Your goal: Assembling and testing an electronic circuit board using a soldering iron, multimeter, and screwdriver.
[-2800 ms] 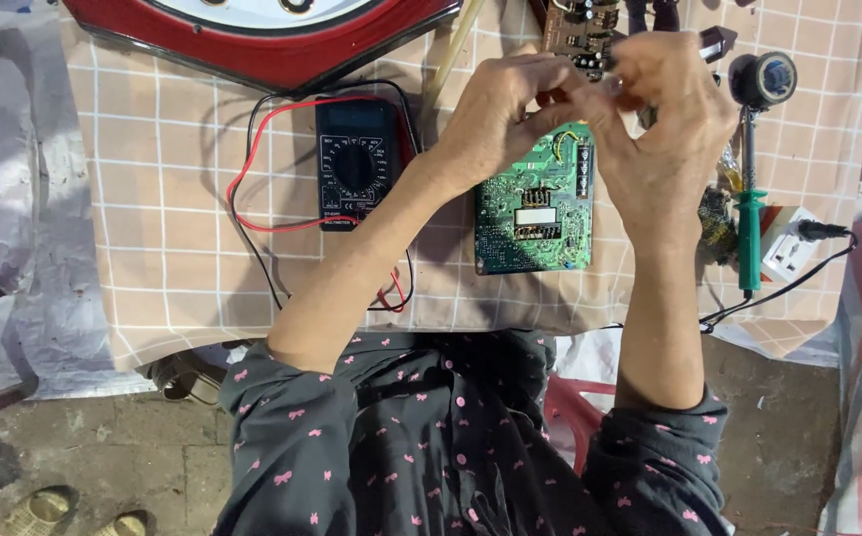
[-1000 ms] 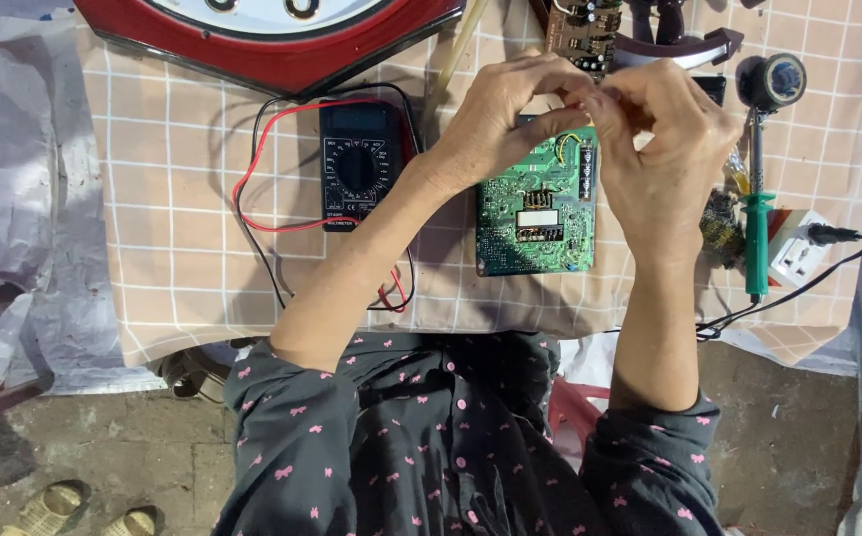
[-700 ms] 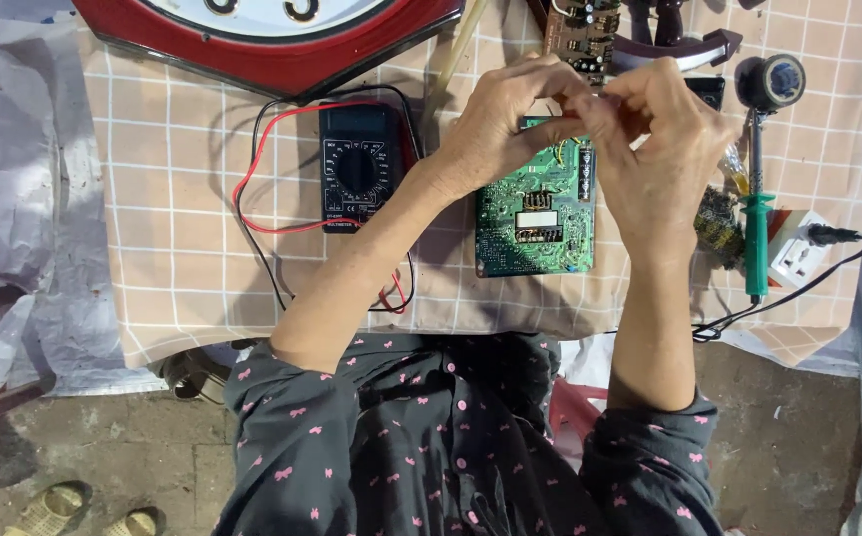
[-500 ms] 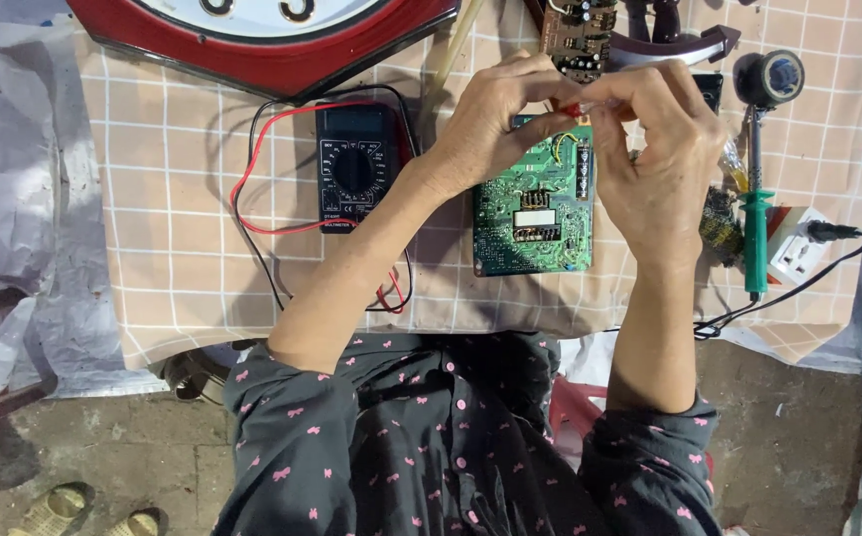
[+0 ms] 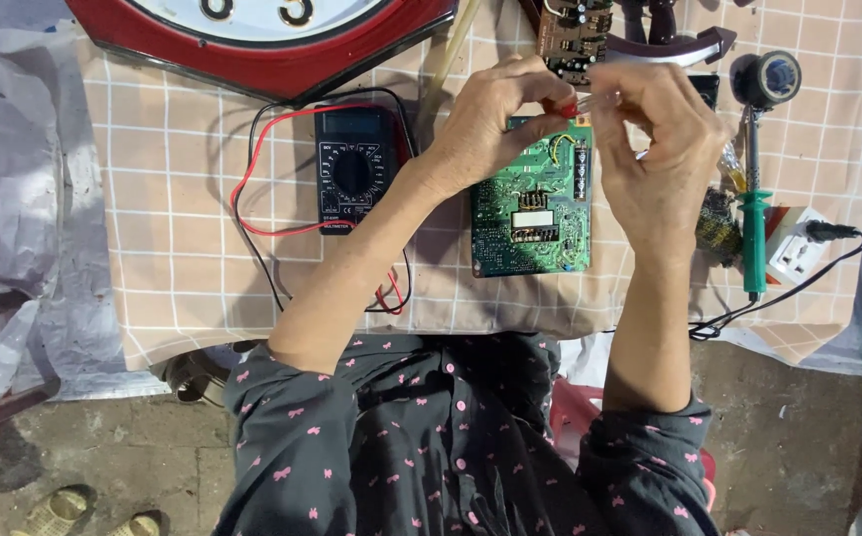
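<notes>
Both my hands meet above the top edge of a green circuit board (image 5: 528,213) lying on the checked cloth (image 5: 183,248). My left hand (image 5: 495,124) pinches the red end of a small thin piece (image 5: 572,107) between thumb and fingertips. My right hand (image 5: 661,149) pinches the pale other end of the same piece. What the piece is I cannot tell; the fingers hide most of it. A black multimeter (image 5: 351,169) with red and black leads (image 5: 252,199) lies left of the board, under my left forearm.
A red-framed clock (image 5: 282,60) lies at the far edge. A brown circuit board (image 5: 572,32) and a solder spool (image 5: 773,77) sit at the back right. A green-handled soldering iron (image 5: 753,238), a white socket block (image 5: 798,260) and a black cable (image 5: 778,303) are on the right.
My fingertips have shifted slightly and closed together on the small piece above the board's top edge. The board, meter and tools have stayed where they were.
</notes>
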